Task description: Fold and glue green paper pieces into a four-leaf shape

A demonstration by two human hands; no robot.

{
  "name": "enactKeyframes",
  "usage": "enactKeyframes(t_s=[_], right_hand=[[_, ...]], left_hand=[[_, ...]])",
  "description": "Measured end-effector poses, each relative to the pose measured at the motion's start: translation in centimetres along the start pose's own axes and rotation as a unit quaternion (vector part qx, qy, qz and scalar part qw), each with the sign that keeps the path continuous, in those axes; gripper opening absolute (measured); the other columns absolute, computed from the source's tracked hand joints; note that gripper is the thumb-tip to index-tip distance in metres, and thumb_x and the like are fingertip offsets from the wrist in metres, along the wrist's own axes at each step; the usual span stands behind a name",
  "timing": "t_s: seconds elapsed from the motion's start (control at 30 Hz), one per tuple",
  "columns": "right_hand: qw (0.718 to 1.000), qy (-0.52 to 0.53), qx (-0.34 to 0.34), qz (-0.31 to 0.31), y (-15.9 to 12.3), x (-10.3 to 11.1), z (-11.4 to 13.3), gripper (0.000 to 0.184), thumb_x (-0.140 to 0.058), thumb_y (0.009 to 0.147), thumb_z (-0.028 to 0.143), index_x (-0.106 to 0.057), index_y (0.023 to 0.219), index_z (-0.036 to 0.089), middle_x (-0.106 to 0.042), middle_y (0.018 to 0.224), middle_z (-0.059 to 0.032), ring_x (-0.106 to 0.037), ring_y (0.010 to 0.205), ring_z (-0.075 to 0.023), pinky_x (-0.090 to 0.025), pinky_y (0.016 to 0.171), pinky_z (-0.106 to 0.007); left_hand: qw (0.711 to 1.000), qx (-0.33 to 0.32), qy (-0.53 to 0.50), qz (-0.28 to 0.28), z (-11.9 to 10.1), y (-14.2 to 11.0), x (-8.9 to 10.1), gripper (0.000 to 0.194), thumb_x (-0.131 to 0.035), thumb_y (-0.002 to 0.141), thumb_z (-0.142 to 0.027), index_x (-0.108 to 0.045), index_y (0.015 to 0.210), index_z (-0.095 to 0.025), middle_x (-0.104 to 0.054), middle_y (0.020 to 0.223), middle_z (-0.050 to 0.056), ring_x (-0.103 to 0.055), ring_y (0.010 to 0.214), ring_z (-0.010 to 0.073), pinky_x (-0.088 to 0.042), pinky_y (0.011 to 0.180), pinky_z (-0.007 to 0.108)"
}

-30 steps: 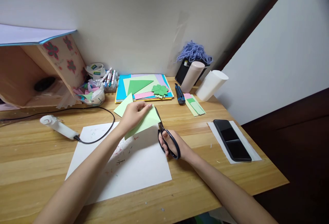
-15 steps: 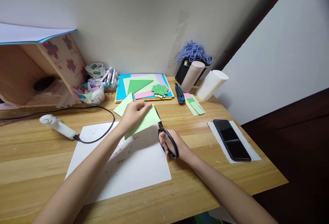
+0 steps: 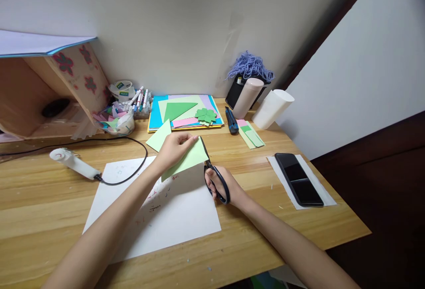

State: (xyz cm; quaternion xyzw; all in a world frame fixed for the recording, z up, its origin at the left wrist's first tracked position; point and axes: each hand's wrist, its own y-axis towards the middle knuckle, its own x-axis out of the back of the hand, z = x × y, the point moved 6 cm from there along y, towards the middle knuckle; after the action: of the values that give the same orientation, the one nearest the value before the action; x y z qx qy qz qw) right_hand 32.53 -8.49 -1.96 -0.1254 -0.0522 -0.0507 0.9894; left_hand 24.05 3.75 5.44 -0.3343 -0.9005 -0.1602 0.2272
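On the wooden tabletop [image 3: 49, 200], taking the large white paper sheet [image 3: 172, 218] in the middle as the landmark: to its far left lies a white corded glue gun [image 3: 71, 163], its black cable [image 3: 133, 145] curving along the sheet's upper left corner. Behind the sheet's left part, near the wall, sits a clear bowl of paper scraps [image 3: 117, 123] with a bundle of white marker pens [image 3: 139, 98] just beside it. Above the sheet's upper edge the left hand [image 3: 174, 147] pinches a folded pale green paper piece [image 3: 186, 158], fingers closed on its top, holding it lifted over the sheet. Behind that, against the wall, rests a stack of coloured paper sheets [image 3: 156, 114] carrying a dark green folded paper clover [image 3: 206, 115]. At the sheet's upper right corner the right hand [image 3: 227, 187] is closed through the loops of black-handled scissors [image 3: 215, 178], whose blades meet the right edge of the green piece. Right of the stack lies a dark blue utility knife [image 3: 231, 121], then two tilted white cylindrical cups [image 3: 274, 108]. Well to the sheet's right, a black smartphone [image 3: 299, 179] lies on a white paper strip [image 3: 327, 196]
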Motion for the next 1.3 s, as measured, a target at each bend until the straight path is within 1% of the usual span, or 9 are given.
enactKeyframes(t_s=[0.4,0.6,0.8,0.9,0.97,1.03,1.1,1.2,1.3], right_hand=[[1.0,0.009,0.008,-0.009,0.1,0.2,-0.4,0.054,-0.043,0.071,0.068,-0.044,0.058,0.016,-0.039,0.043,0.0065,-0.041,0.03,-0.0049,-0.033,0.03,-0.016],[0.999,0.026,-0.009,-0.015,0.0,0.2,-0.3,0.058,-0.044,0.063,0.074,-0.044,0.059,0.016,-0.039,0.042,0.0071,-0.039,0.029,-0.0047,-0.035,0.03,-0.016],[0.989,0.137,-0.053,0.028,0.8,0.0,-1.2,0.07,-0.033,0.054,0.085,-0.045,0.063,0.017,-0.04,0.04,0.0071,-0.041,0.029,-0.0068,-0.041,0.031,-0.02],[0.98,0.177,-0.071,0.049,1.2,1.4,-0.5,0.074,-0.025,0.053,0.088,-0.045,0.06,0.017,-0.037,0.037,0.0071,-0.039,0.029,-0.0068,-0.041,0.032,-0.022],[0.975,0.174,-0.106,0.093,1.0,2.6,0.1,0.078,-0.017,0.06,0.086,-0.05,0.063,0.015,-0.035,0.038,0.0068,-0.037,0.03,-0.0066,-0.042,0.034,-0.023],[0.969,0.133,-0.132,0.163,0.3,3.7,0.7,0.082,-0.014,0.065,0.083,-0.056,0.068,0.013,-0.037,0.041,0.0054,-0.036,0.033,-0.0069,-0.042,0.036,-0.023],[0.973,0.059,-0.141,0.173,-0.3,5.3,0.9,0.079,-0.018,0.066,0.081,-0.058,0.069,0.013,-0.035,0.041,0.0059,-0.034,0.033,-0.0074,-0.038,0.036,-0.024],[0.976,-0.171,-0.12,0.063,-0.5,8.2,0.8,0.06,-0.042,0.067,0.073,-0.058,0.064,0.016,-0.04,0.042,0.004,-0.037,0.036,-0.009,-0.031,0.039,-0.023],[0.905,-0.405,-0.091,-0.095,-0.2,10.1,1.3,0.042,-0.056,0.068,0.058,-0.055,0.058,0.017,-0.054,0.051,-0.0019,-0.05,0.048,-0.0148,-0.03,0.046,-0.024]], left_hand=[[1.0,0.002,-0.003,0.0,0.0,-0.1,0.0,0.038,-0.044,0.078,-0.045,-0.039,0.055,-0.016,-0.033,0.054,-0.005,-0.029,0.051,0.0078,-0.023,0.048,0.02],[1.0,0.007,0.001,0.008,0.0,-0.1,-0.1,0.038,-0.044,0.078,-0.045,-0.039,0.054,-0.016,-0.032,0.053,-0.005,-0.028,0.05,0.0078,-0.023,0.048,0.02],[1.0,0.006,-0.005,0.012,0.0,-0.1,-0.2,0.038,-0.044,0.078,-0.045,-0.039,0.054,-0.016,-0.031,0.054,-0.005,-0.028,0.051,0.0078,-0.022,0.048,0.02],[1.0,0.023,0.001,-0.009,0.6,0.0,0.3,0.038,-0.044,0.077,-0.046,-0.039,0.054,-0.017,-0.032,0.053,-0.005,-0.029,0.05,0.0079,-0.023,0.047,0.02],[0.998,0.057,0.006,-0.035,1.6,0.1,0.9,0.036,-0.044,0.077,-0.045,-0.041,0.055,-0.017,-0.035,0.052,-0.004,-0.032,0.049,0.0086,-0.023,0.047,0.021],[0.992,0.115,0.008,-0.041,2.9,0.2,1.4,0.032,-0.043,0.076,-0.042,-0.044,0.057,-0.017,-0.04,0.052,-0.004,-0.036,0.048,0.0097,-0.025,0.045,0.021],[0.983,0.182,-0.002,-0.021,4.1,0.1,1.3,0.024,-0.046,0.073,-0.036,-0.049,0.061,-0.016,-0.045,0.051,-0.003,-0.041,0.046,0.0108,-0.027,0.044,0.021],[0.97,0.238,-0.047,0.0,5.0,0.0,1.0,0.012,-0.054,0.065,-0.028,-0.053,0.066,-0.016,-0.051,0.053,-0.002,-0.048,0.047,0.0123,-0.032,0.044,0.021],[0.967,0.23,-0.11,0.01,4.7,-0.3,0.6,0.018,-0.06,0.059,-0.022,-0.055,0.074,-0.014,-0.058,0.061,0.0,-0.055,0.055,0.0132,-0.037,0.048,0.021]])
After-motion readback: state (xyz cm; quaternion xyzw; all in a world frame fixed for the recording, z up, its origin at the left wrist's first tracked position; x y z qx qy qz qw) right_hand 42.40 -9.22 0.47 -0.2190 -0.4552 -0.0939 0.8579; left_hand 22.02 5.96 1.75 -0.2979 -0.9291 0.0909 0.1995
